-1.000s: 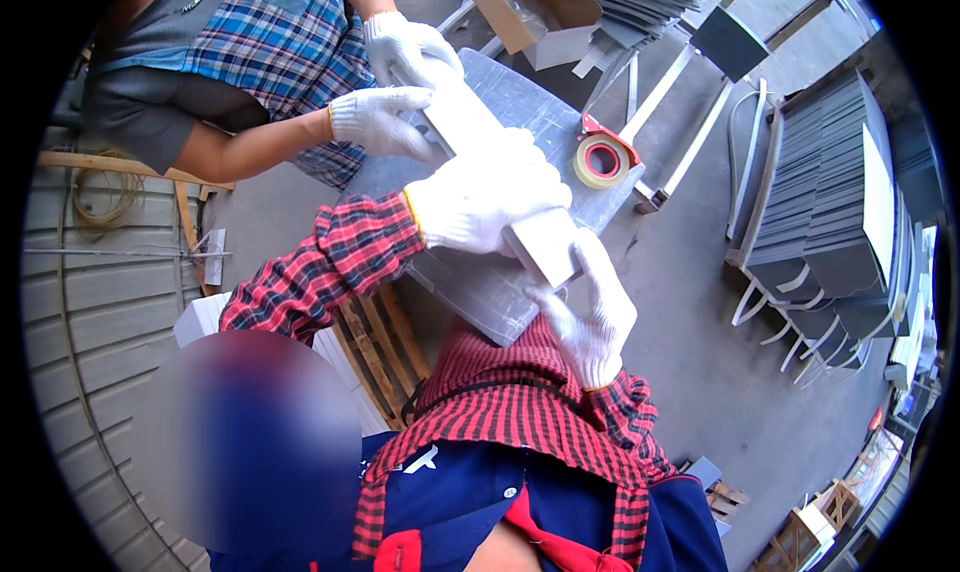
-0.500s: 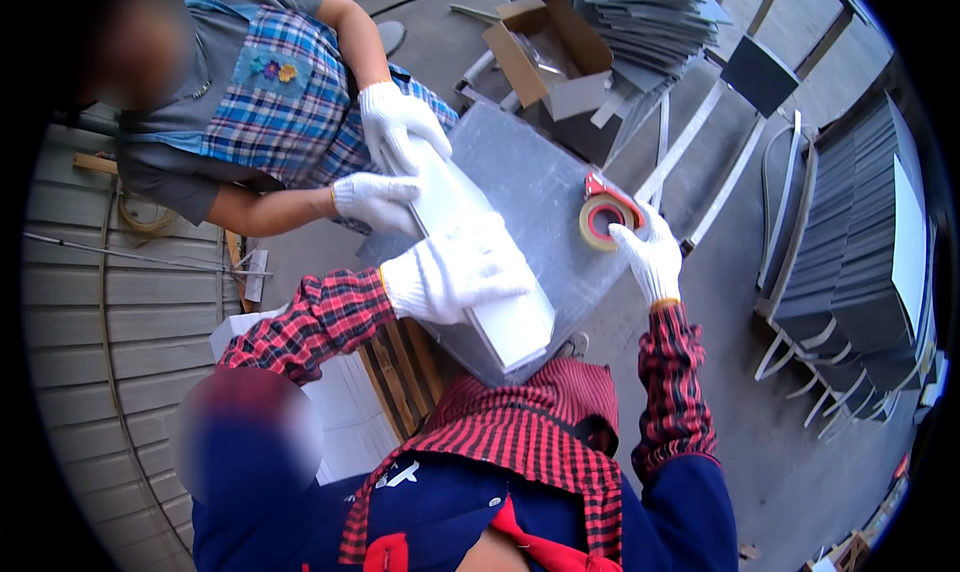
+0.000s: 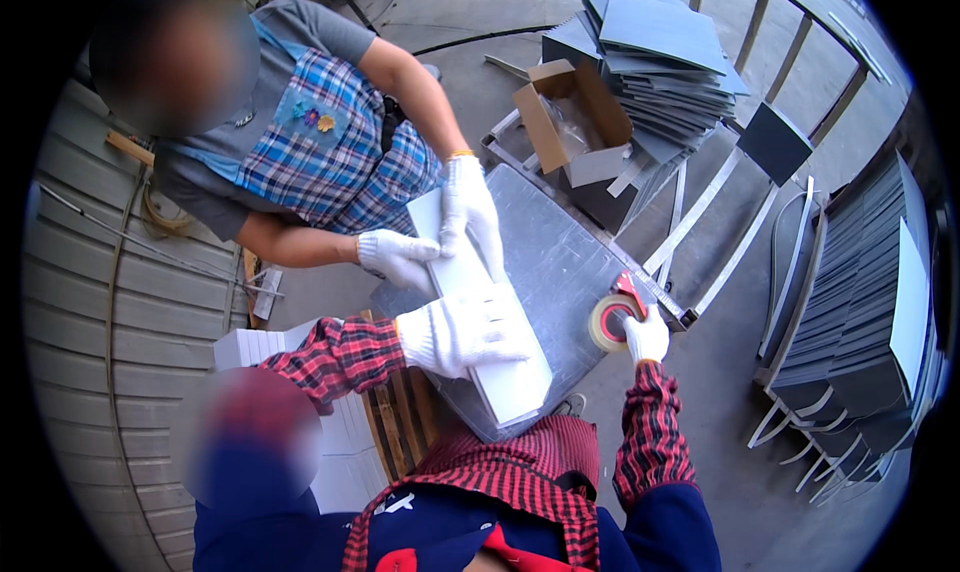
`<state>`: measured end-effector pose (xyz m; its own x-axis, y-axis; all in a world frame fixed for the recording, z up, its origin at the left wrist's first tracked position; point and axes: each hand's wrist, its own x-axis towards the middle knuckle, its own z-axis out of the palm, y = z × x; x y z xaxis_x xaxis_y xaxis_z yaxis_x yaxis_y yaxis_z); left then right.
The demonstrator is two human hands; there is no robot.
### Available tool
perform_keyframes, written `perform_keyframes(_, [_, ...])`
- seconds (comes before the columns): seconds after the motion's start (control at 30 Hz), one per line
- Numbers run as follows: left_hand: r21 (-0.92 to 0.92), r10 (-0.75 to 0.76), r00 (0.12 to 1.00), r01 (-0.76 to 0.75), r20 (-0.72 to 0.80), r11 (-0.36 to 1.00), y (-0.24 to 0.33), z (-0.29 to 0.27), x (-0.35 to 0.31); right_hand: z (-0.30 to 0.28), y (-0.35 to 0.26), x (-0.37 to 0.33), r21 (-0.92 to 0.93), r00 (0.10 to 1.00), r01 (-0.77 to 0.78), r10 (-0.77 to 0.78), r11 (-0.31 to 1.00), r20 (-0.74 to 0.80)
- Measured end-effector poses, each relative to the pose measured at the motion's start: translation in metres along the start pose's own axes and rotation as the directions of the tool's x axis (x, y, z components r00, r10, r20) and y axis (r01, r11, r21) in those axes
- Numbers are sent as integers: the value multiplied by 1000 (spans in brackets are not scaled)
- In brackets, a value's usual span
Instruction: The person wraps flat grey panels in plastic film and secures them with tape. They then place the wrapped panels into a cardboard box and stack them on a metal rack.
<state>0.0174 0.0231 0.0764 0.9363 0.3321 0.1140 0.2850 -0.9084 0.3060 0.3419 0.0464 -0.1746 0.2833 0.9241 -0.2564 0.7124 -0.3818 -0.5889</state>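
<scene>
A long white folded panel or flat box (image 3: 515, 380) lies slantwise on a grey metal tabletop (image 3: 560, 242). My left hand (image 3: 465, 334), in a white knit glove, rests across its near half, fingers bent over the top and closed on it. At the table's right edge my right hand (image 3: 647, 335), gloved too, is closed on a red tape dispenser (image 3: 628, 285) carrying a roll of yellowish tape (image 3: 607, 322). A co-worker's gloved hands (image 3: 470, 212) hold the panel's far end, one on top and one at its left side.
The co-worker in a blue plaid apron (image 3: 310, 137) stands at the far left. Behind the table are an open cardboard box (image 3: 575, 122) and stacked grey sheets (image 3: 665, 47). More grey sheets (image 3: 850, 312) fill a rack at right. White pieces (image 3: 345, 422) lie beside a wooden pallet (image 3: 400, 412).
My right hand and the dispenser have shifted lower in the picture, with the dispenser turned. The co-worker's upper hand has moved along the panel toward me. My left hand stays on the panel.
</scene>
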Motion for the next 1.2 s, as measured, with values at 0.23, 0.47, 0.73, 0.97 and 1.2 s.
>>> perform_keyframes(0.23, [28,82,993,-80,-84,996,-3,-14,7,-52,22,-117,861,895,-446,111,245,432])
perform_keyframes(0.47, [-87,159,960,-183,-231,979,11,-26,-6,-154,-100,-216,980,996,56,62,192,-69])
perform_keyframes(0.73, [-965,-293,956,75,-2,251,-9,8,-10,-173,-181,-294,619,918,303,-46,724,-395])
perform_keyframes(0.97, [-979,-285,958,30,-29,199,44,-6,-3,-156,-194,-326,127,743,530,-387,838,-547])
perform_keyframes(1.2, [-864,-179,926,-224,-333,452,46,14,-22,-146,-200,-331,-285,563,607,-655,742,-505])
